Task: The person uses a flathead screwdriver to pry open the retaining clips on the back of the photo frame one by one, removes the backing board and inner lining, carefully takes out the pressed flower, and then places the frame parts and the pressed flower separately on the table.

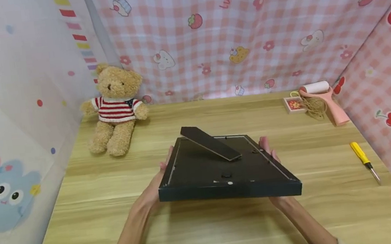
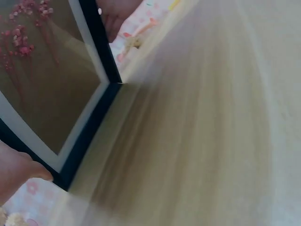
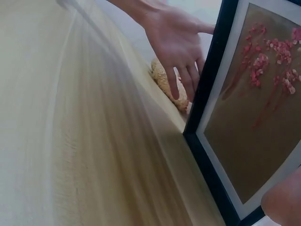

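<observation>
I have the picture frame (image 1: 194,175) raised over the table (image 1: 101,213), back up, strut (image 1: 209,143) standing out. Left hand (image 3: 175,43): fingers straight, nothing gripped, thumb against one edge. Right hand (image 2: 118,14): fingers look extended at the opposite edge; its grip I cannot tell. Best handling, I judge: even support both sides, palms clear of the glass, strut unloaded.

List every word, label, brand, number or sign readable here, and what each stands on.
"luck": on the pink checked cloth, slanting upward, in the head view.
Small box: it bears a red design; any lettering is too small to read.
Picture frame: no readable text, only small pale marks on its back.
No other text can be read.
</observation>
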Tool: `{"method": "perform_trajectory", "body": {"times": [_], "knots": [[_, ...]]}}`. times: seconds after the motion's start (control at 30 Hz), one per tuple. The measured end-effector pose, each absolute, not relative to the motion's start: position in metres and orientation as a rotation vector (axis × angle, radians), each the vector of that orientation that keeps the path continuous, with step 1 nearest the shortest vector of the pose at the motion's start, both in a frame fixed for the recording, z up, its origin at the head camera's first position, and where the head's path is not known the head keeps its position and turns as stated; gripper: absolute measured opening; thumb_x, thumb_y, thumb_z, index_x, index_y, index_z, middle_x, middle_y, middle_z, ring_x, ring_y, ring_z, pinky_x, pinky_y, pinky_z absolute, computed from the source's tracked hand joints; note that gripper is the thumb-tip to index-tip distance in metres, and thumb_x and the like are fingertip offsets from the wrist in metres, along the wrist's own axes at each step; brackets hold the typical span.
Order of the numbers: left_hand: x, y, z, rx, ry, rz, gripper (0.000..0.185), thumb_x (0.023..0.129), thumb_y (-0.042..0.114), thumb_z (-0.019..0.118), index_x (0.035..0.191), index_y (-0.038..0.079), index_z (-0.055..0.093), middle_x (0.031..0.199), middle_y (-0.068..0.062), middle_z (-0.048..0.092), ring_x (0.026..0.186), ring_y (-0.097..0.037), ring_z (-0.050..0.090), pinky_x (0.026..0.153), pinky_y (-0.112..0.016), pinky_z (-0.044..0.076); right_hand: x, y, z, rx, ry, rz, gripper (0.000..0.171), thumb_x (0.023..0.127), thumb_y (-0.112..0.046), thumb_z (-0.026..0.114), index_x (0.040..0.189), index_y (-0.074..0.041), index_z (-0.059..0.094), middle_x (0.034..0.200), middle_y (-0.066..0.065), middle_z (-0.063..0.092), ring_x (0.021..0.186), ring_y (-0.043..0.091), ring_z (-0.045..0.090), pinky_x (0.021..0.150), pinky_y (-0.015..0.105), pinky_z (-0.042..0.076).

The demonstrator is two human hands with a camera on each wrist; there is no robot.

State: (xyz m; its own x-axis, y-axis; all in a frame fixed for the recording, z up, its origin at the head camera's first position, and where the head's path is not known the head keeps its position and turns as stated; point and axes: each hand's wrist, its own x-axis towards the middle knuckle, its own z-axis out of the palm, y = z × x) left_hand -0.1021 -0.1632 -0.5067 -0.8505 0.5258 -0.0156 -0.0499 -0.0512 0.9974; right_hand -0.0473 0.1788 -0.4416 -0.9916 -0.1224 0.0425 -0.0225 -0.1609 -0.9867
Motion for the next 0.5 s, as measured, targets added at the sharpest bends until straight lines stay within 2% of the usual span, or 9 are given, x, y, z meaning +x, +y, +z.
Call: {"method": "perform_trajectory", "body": {"times": [0.03,0.1,0.17,0.2,0.23,0.27,0.37,0.43,0.5], "knots": [[-0.106,-0.165,-0.521,0.498,1.823,1.970,0.093,0.103,0.082,0.015,0.177,0.030,-0.010,0.184,0.000,-0.021,0.167,-0.037,-0.025,0.130,-0.071,-0.014,-0.046,0.177,-0.438,-0.158,2.031,-2.307,0.089,0.115,-0.065,0.018,0.171,-0.006,-0.020,0.179,0.015,-0.029,0.165,0.036,-0.028,0.135,0.031,-0.013],[-0.114,-0.167,-0.544,0.454,1.794,1.997,0.075,0.109,0.073,0.008,0.176,0.042,-0.005,0.184,0.013,-0.016,0.169,-0.028,-0.022,0.130,-0.071,-0.014,-0.042,0.170,-0.427,-0.115,2.011,-2.320,0.078,0.119,-0.053,0.011,0.168,-0.002,-0.022,0.176,0.018,-0.030,0.164,0.039,-0.028,0.134,0.026,-0.011],[-0.121,-0.168,-0.570,0.428,1.743,2.036,0.058,0.115,0.059,0.000,0.173,0.054,0.000,0.182,0.025,-0.011,0.169,-0.018,-0.020,0.132,-0.068,-0.013,-0.044,0.168,-0.425,-0.021,1.972,-2.345,0.067,0.121,-0.041,0.007,0.168,-0.001,-0.018,0.177,0.018,-0.026,0.166,0.037,-0.024,0.135,0.025,-0.008],[-0.120,-0.166,-0.571,0.403,1.727,2.055,0.057,0.115,0.057,-0.002,0.172,0.057,0.002,0.181,0.028,-0.008,0.169,-0.015,-0.017,0.132,-0.067,-0.013,-0.046,0.168,-0.428,0.001,1.886,-2.397,0.065,0.122,-0.037,0.009,0.168,-0.001,-0.018,0.177,0.015,-0.026,0.166,0.033,-0.024,0.135,0.027,-0.010],[-0.119,-0.164,-0.571,0.391,1.718,2.070,0.056,0.115,0.055,-0.003,0.171,0.059,0.002,0.180,0.030,-0.007,0.169,-0.013,-0.015,0.133,-0.065,-0.010,-0.050,0.172,-0.437,-0.021,1.834,-2.441,0.065,0.122,-0.037,0.015,0.169,-0.002,-0.014,0.179,0.013,-0.023,0.167,0.029,-0.022,0.134,0.023,-0.008],[-0.119,-0.163,-0.572,0.385,1.715,2.084,0.056,0.115,0.056,-0.003,0.171,0.059,0.002,0.180,0.030,-0.007,0.169,-0.013,-0.014,0.133,-0.065,-0.009,-0.057,0.179,-0.454,-0.056,1.783,-2.483,0.064,0.123,-0.034,0.017,0.169,-0.002,-0.012,0.178,0.013,-0.023,0.167,0.026,-0.022,0.136,0.027,-0.007],[-0.119,-0.160,-0.573,0.389,1.732,2.113,0.056,0.116,0.057,-0.001,0.172,0.057,0.002,0.181,0.029,-0.006,0.169,-0.012,-0.013,0.134,-0.063,-0.009,-0.081,0.204,-0.518,-0.206,1.772,-2.534,0.060,0.123,-0.033,0.025,0.175,-0.009,0.006,0.184,0.007,-0.007,0.170,0.011,-0.003,0.133,0.016,0.008],[-0.119,-0.160,-0.573,0.400,1.773,2.120,0.057,0.116,0.057,0.001,0.173,0.054,0.002,0.181,0.029,-0.005,0.169,-0.010,-0.012,0.134,-0.061,-0.010,-0.090,0.215,-0.551,-0.390,1.830,-2.549,0.057,0.123,-0.029,0.027,0.175,-0.008,0.015,0.185,0.010,0.003,0.169,0.007,0.010,0.130,0.014,0.018],[-0.120,-0.160,-0.572,0.409,1.795,2.134,0.057,0.117,0.056,0.004,0.174,0.051,0.002,0.181,0.028,-0.004,0.169,-0.008,-0.011,0.135,-0.059,-0.010,-0.094,0.215,-0.559,-0.491,1.798,-2.554,0.067,0.121,-0.038,0.038,0.175,-0.010,0.013,0.185,0.007,0.003,0.167,0.002,0.015,0.130,0.014,0.017]]}}
